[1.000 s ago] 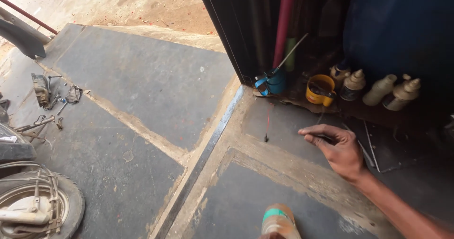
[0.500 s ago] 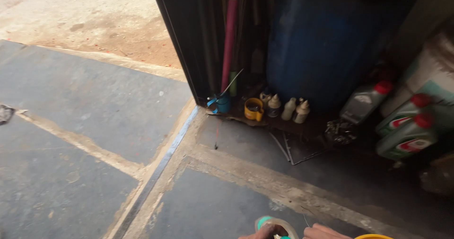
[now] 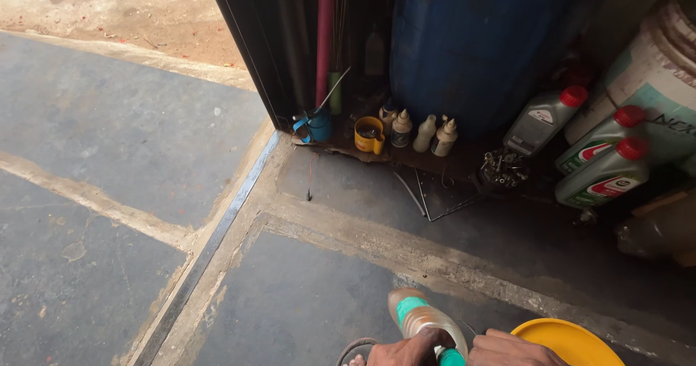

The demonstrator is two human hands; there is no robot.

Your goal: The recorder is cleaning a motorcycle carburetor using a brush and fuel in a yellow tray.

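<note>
A clear plastic bottle [image 3: 419, 317] with a teal band and a teal cap lies tilted at the bottom edge, base pointing away from me. My left hand [image 3: 403, 350] is wrapped around its lower part. My right hand [image 3: 513, 348] sits curled just right of the teal cap [image 3: 451, 358], touching it; the frame edge hides whether it grips. A yellow round dish [image 3: 573, 341] lies beside my right hand.
A big blue drum [image 3: 471, 47] stands in the dark doorway. At its foot are small bottles [image 3: 424, 132], a yellow cup [image 3: 368, 134] and a blue oil can [image 3: 315, 125]. Grey jugs with red caps [image 3: 605, 174] lean at the right. Thin metal rods [image 3: 428, 199] lie on the concrete floor [image 3: 130, 134].
The view has swung right and closer to the doorway. My right hand left the floor and came back to the bottle; both hands now meet at the bottom edge.
</note>
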